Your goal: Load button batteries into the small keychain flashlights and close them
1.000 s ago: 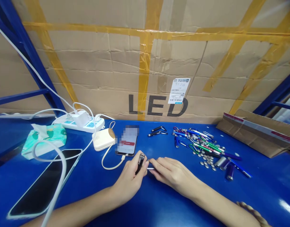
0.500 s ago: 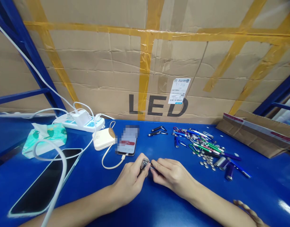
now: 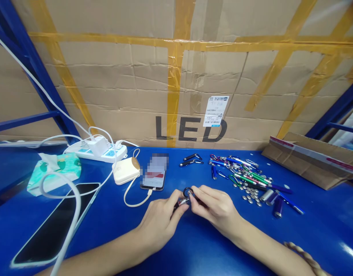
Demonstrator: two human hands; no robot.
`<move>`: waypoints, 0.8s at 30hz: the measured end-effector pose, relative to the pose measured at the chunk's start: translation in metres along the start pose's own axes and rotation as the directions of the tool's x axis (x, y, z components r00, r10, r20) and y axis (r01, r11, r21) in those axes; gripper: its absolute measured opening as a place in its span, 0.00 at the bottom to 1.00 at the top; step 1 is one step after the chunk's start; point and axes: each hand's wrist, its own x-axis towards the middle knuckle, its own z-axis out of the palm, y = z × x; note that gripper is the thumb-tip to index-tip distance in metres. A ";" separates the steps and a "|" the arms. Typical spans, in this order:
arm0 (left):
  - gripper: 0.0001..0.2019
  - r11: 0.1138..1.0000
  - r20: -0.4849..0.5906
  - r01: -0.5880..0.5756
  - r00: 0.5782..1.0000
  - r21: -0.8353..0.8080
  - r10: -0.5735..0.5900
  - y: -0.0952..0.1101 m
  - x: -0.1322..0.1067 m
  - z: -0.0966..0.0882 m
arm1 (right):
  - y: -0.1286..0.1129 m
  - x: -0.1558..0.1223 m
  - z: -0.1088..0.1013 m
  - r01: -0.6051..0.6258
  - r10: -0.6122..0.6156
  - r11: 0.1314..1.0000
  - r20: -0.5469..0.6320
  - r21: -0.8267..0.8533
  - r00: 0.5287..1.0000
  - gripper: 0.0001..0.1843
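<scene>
My left hand (image 3: 161, 218) is closed around a small black flashlight (image 3: 176, 207), with its silver end showing between thumb and index finger. At that end, my right hand (image 3: 215, 203) pinches a black carabiner clip (image 3: 187, 189), its curved loop standing up above the fingertips. The hands nearly meet, and the fingers hide much of both pieces; I cannot tell whether clip and flashlight are joined. Beyond them lie two black keychain flashlights (image 3: 190, 163) with clips. To the right is a pile of coloured keychain flashlights (image 3: 242, 168), with several button cells (image 3: 251, 195) in front.
Left of my hands are a charging phone (image 3: 155, 180), a cream power bank (image 3: 126, 170), a larger dark-screened phone (image 3: 58, 222), a tissue pack (image 3: 55, 172) and a power strip (image 3: 107, 153). A white cable (image 3: 77, 214) loops over them. An open cardboard box (image 3: 311, 161) stands right; a taped carton (image 3: 130, 84) forms the back.
Both hands have shifted slightly right. The flashlight in my left hand has tilted toward my right hand, and the black clip's loop now shows at its silver end.
</scene>
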 end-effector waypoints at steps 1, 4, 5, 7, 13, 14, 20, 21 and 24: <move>0.05 1.000 -0.020 -0.003 1.000 0.009 0.003 -0.001 0.000 0.001 | -0.001 0.000 0.001 0.004 -0.004 1.000 0.004 -0.010 1.000 0.11; 0.06 1.000 -0.060 0.008 0.998 0.013 -0.008 -0.004 0.000 0.002 | 0.000 -0.001 0.002 -0.001 0.002 0.999 0.023 -0.034 1.000 0.12; 0.06 1.000 -0.070 0.013 0.997 0.007 -0.013 -0.004 -0.001 0.002 | 0.000 -0.001 0.002 -0.004 0.005 0.999 0.029 -0.038 1.000 0.12; 0.06 0.999 -0.095 0.034 0.995 -0.007 -0.034 -0.005 -0.001 0.001 | 0.001 -0.002 0.002 -0.009 0.010 0.999 0.038 -0.039 0.999 0.12; 0.06 0.988 -0.109 0.157 0.982 -0.003 -0.157 -0.004 0.005 -0.002 | 0.007 -0.003 0.001 -0.120 0.105 0.988 0.151 0.096 0.983 0.13; 0.06 0.983 -0.100 0.185 0.978 -0.005 -0.185 -0.005 0.006 -0.002 | 0.010 -0.002 0.001 -0.172 0.142 0.976 0.204 0.136 0.969 0.14; 0.12 0.994 -0.073 0.095 0.992 -0.061 -0.099 -0.015 0.008 0.002 | 0.040 -0.002 -0.003 -0.500 0.417 0.861 0.428 0.098 0.802 0.21; 0.14 0.996 -0.083 0.068 0.994 -0.058 -0.072 -0.017 0.008 0.003 | 0.046 -0.003 -0.003 -0.529 0.459 0.847 0.423 0.057 0.781 0.21; 0.16 0.998 -0.121 0.048 0.991 -0.038 -0.052 -0.016 0.008 0.003 | 0.063 -0.008 -0.004 -0.573 0.561 0.816 0.341 -0.076 0.754 0.16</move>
